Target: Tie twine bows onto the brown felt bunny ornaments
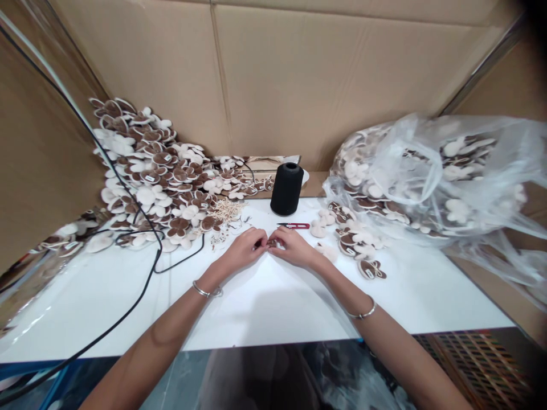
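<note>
My left hand (249,249) and my right hand (292,246) meet over the middle of the white table (273,302), fingertips pinched together. Between them is a small brown fabric piece (271,244), mostly covered by the fingers, so its full shape is hidden. Just beyond my right hand lie thread snips (294,226) with a red handle. Behind them stands a black cone of thread (286,191). To the right of my right hand are several loose brown-and-white fabric bunny patches, among them one with a cream bow (371,269).
At the left rises a large heap of bunny patches (158,176), with cream cord bows (226,210) beside it. A clear plastic bag (410,176) full of patches sits at right. A black cable (145,282) crosses the left side. Cardboard walls (299,74) enclose the table.
</note>
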